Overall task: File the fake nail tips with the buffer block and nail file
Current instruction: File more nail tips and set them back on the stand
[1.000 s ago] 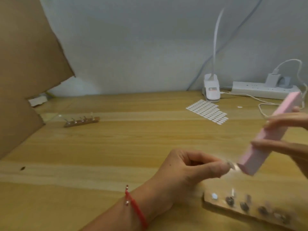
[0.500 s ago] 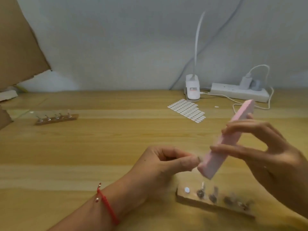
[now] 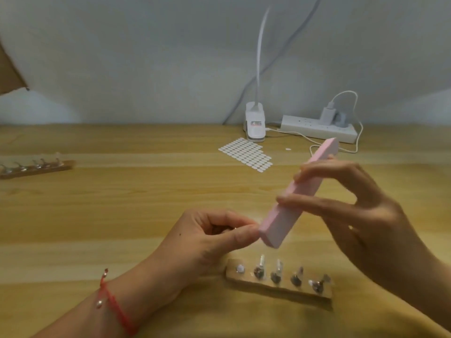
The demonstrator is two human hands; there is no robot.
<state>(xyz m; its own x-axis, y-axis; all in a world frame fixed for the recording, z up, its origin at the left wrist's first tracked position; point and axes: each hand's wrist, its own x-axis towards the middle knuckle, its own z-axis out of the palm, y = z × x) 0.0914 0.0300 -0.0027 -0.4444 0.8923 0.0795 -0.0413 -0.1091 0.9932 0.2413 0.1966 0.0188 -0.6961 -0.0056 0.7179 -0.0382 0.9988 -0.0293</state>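
Our hands moved toward the middle. Right hand (image 3: 361,215) holds the buffer block (image 3: 300,193); left hand (image 3: 207,237) pinches, we guess, a nail tip. Hard rubbing could flick it away.

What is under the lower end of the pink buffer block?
Below the buffer block a wooden strip lies on the table, bearing four small stands and a white pad. Whatever the left hand pinches is covered by its fingers.
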